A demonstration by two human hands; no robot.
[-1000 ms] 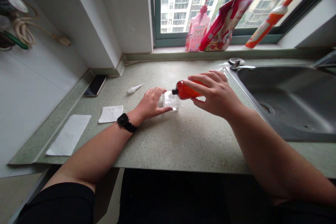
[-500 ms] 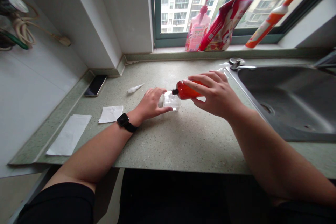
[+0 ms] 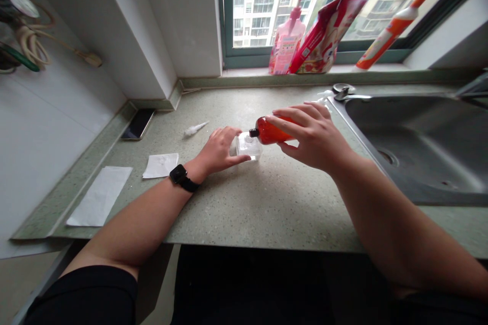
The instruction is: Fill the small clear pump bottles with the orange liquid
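My left hand (image 3: pixel 221 150) is closed around a small clear container (image 3: pixel 248 147) standing on the counter, thumb in front and fingers behind. My right hand (image 3: pixel 310 134) grips a bottle of red-orange liquid (image 3: pixel 270 131), tipped almost level with its black threaded neck pointing left. The neck is uncapped and sits right over the clear container's top. Whether liquid is flowing is too fine to make out. Behind my right hand, a white pump top (image 3: pixel 325 95) shows in part. A small whitish pointed piece (image 3: pixel 195 129) lies left of the container.
Two white paper sheets (image 3: pixel 101 195) (image 3: pixel 160 165) and a phone (image 3: pixel 139 124) lie on the counter's left side. A steel sink (image 3: pixel 423 147) is at the right. On the windowsill stand a pink pump bottle (image 3: pixel 286 43), a red bag (image 3: pixel 328 30) and an orange bottle (image 3: pixel 389 35).
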